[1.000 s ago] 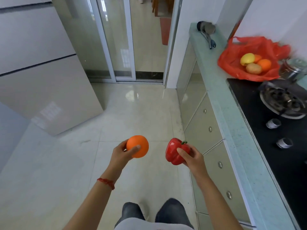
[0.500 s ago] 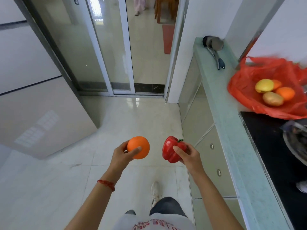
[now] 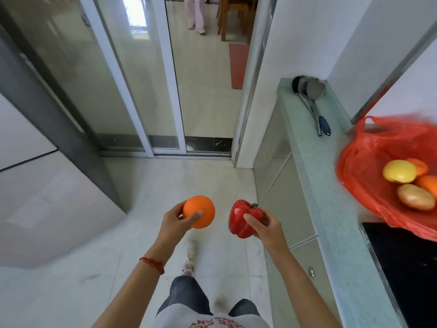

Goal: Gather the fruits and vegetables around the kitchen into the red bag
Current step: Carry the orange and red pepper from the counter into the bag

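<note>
Glossy red pepper (image 3: 243, 218) in right grip (image 3: 267, 227), smooth orange (image 3: 199, 211) in left grip (image 3: 176, 223).

Ladles (image 3: 311, 95) on pale green counter (image 3: 324, 185)

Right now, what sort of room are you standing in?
Most likely a home kitchen. A stone countertop runs along the right over drawers, a black cooktop is set into it, and ladles lie at its far end. Sliding glass doors open onto another room.
</note>
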Demonstrator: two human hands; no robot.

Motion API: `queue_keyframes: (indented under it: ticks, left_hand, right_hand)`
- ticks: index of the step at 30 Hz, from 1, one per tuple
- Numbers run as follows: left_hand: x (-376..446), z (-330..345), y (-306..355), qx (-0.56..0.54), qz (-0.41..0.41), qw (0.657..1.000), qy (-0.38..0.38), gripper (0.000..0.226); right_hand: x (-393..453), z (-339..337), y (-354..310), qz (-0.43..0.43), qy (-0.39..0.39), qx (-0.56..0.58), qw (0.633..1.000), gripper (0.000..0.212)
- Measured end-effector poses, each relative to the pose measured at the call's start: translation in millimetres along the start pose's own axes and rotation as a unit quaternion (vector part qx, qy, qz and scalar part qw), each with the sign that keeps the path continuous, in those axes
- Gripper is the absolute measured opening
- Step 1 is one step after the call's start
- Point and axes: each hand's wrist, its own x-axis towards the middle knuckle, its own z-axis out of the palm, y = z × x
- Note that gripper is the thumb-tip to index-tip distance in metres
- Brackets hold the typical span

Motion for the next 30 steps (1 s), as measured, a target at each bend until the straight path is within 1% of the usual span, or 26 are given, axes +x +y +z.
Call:
queue_keyframes:
  ticks: [4, 7, 15, 22, 28, 30]
  left_hand:
    - [67.8, -2.6, 24.1, 0.006, 0.008, 0.999, -0.031, 0.063]
    - [118.2, -4.6, 45.5, 0.028, 0.016, 0.998, -0.056, 0.055]
    - [218.8, 0.8, 98.8, 0.080, 0.031, 0.987, -0.139, 0.053]
    - [249.6, 36.8, 119.5, 0.126, 0.036, 0.968, -0.213, 0.053]
    - [246.9, 82.9, 126.8, 0.155, 0.050, 0.943, -0.291, 0.052]
    - [241.7, 99.6, 130.1, 0.160, 0.053, 0.932, -0.320, 0.053]
  right_hand:
    - [52.2, 13.2, -19.3, -0.006, 0.034, 0.021, 0.999, 0.035]
    - [88.2, 23.0, -37.4, -0.009, 0.070, 0.048, 0.996, 0.033]
    - [152.2, 44.6, -69.9, -0.011, 0.165, 0.086, 0.982, 0.034]
    - [160.2, 32.3, -77.4, -0.007, 0.247, 0.113, 0.962, 0.030]
    - [143.6, 4.7, -68.7, -0.007, 0.328, 0.129, 0.936, 0.021]
    - [132.8, -4.6, -64.5, -0.009, 0.355, 0.133, 0.925, 0.024]
